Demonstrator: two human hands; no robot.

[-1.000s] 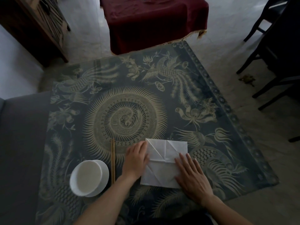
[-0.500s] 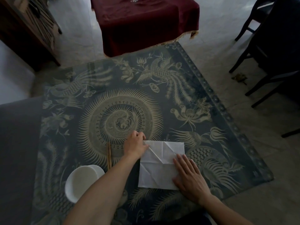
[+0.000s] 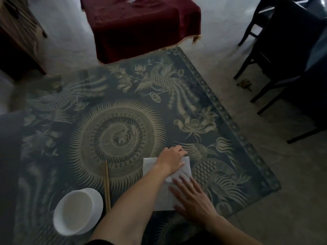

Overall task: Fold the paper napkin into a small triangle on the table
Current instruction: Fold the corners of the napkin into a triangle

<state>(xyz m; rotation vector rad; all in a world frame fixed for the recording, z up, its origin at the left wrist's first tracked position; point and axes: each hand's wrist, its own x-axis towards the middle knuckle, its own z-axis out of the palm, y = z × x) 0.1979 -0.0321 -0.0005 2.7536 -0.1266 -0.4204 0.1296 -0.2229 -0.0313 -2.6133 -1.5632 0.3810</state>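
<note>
The white paper napkin (image 3: 150, 166) lies partly folded on the patterned table (image 3: 230, 121), near its front edge. My left hand (image 3: 170, 160) reaches across the napkin and rests on its far right corner with the fingers curled; the fingertips are hidden, so a grip cannot be told. My right hand (image 3: 192, 198) lies flat on the napkin's near right part, fingers spread, pressing it down. Both forearms hide much of the napkin's middle.
A white bowl (image 3: 77, 212) stands at the front left, and a pair of chopsticks (image 3: 107, 184) lies between it and the napkin. Beyond the table are a dark red cloth-covered table (image 3: 141, 23) and dark chairs (image 3: 283, 50) at the right.
My left hand has slid from the napkin's far left corner rightwards along its far edge to the far right corner. My right hand has stayed flat on the napkin.
</note>
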